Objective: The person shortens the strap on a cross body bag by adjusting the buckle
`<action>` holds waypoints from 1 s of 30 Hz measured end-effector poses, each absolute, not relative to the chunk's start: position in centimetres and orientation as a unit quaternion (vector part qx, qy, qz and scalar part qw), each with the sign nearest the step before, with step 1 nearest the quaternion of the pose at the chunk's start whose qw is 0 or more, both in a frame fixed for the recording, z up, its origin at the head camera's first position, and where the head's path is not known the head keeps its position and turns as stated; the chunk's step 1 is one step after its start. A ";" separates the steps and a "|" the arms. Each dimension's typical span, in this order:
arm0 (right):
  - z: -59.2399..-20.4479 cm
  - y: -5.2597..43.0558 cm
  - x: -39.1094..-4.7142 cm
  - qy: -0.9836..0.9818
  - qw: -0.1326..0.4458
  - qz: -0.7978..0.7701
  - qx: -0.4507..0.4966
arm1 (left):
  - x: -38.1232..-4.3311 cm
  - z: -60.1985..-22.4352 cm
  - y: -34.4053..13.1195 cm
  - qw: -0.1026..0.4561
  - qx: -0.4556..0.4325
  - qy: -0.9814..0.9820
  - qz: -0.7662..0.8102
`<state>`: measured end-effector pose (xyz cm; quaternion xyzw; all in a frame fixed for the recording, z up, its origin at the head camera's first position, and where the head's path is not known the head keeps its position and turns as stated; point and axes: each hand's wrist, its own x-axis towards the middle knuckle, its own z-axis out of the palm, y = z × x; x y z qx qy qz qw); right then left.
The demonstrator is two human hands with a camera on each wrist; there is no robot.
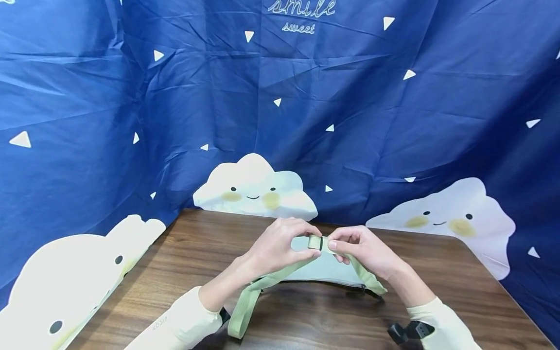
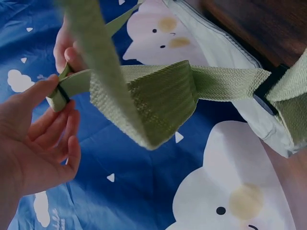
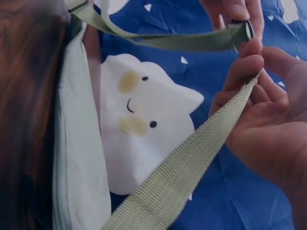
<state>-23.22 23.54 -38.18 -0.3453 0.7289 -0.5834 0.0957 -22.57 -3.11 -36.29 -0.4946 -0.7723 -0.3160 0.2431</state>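
Observation:
A pale zippered bag (image 1: 315,272) lies on the table, with a light green webbing strap (image 1: 245,306) raised from it. Thumb and fingers of my left hand (image 1: 275,248) pinch a folded loop of the strap beside a narrow black band (image 1: 321,243). Just across that band, my right hand (image 1: 369,250) pinches the same strap between thumb and forefinger. In the left wrist view a black slider buckle (image 2: 271,91) sits on the webbing near the bag. From the right hand in its wrist view, a length of webbing (image 3: 177,163) runs down toward the camera.
Under the bag is a dark wooden table (image 1: 175,272). A blue cloth (image 1: 210,87) with white clouds and triangles hangs behind it and along its sides. A black wrist device (image 1: 411,332) is strapped over the right sleeve.

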 end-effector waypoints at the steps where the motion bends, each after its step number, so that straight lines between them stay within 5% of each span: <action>1: -38.2 23.3 -23.2 0.729 0.095 -0.583 -0.346 | -22.6 -36.3 -3.1 0.242 -0.497 -0.773 -0.312; 16: -39.0 24.5 -24.3 0.663 0.151 -0.635 -0.367 | -22.9 -35.8 -3.7 0.244 -0.491 -0.776 -0.312; 30: -38.7 23.0 -23.3 0.687 0.122 -0.631 -0.340 | -22.7 -36.2 -3.4 0.219 -0.488 -0.785 -0.313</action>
